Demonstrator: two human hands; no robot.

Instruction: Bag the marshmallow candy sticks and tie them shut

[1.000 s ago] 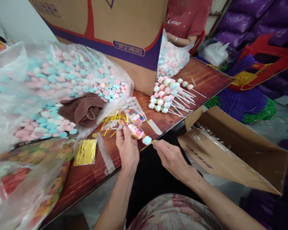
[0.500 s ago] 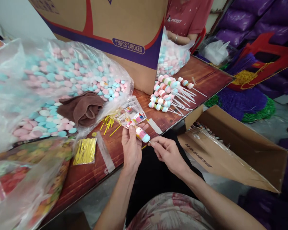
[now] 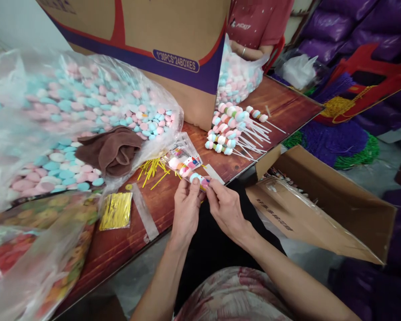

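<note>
The left hand (image 3: 187, 198) pinches the wrapped marshmallow skewer (image 3: 183, 168) above the near edge of the counter (image 3: 113, 252). The right hand (image 3: 225, 205) pinches its lower end, presumably to steady it at two points. Yellow ties (image 3: 154, 170) lie just beyond, apparently for easy reach. Bare skewers (image 3: 224, 133) lie rightward, sticks (image 3: 258, 130) toward the near edge, probably for pickup by the stick.
</note>
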